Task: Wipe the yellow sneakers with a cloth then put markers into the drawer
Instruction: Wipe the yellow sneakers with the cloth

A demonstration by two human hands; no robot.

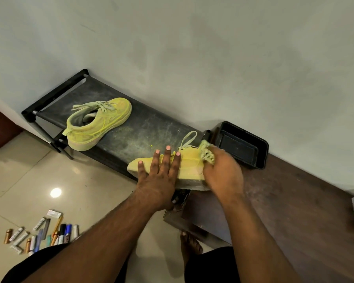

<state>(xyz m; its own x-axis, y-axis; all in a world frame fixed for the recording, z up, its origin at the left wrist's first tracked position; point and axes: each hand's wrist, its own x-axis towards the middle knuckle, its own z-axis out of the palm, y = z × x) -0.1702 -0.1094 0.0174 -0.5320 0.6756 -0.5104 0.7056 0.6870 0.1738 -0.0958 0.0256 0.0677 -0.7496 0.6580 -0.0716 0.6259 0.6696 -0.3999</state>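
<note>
Near sneaker (190, 166): lying on its side at the rack's front edge, beside the wooden surface (290, 201).
Left hand (159, 180): pressing it flat, fingers straight and spread.
Right hand (223, 172): curling round the yellow cloth (207, 154), rubbing near the heel.
Handling: looking light and soft-sided; probably best steadied at the sole.
Second sneaker (98, 123): sitting farther along the dusty black rack (141, 127).
Markers (43, 233): lying scattered on the floor, untouched.
Nearby: black tray (243, 145) by the wall, just beyond the cloth.
</note>
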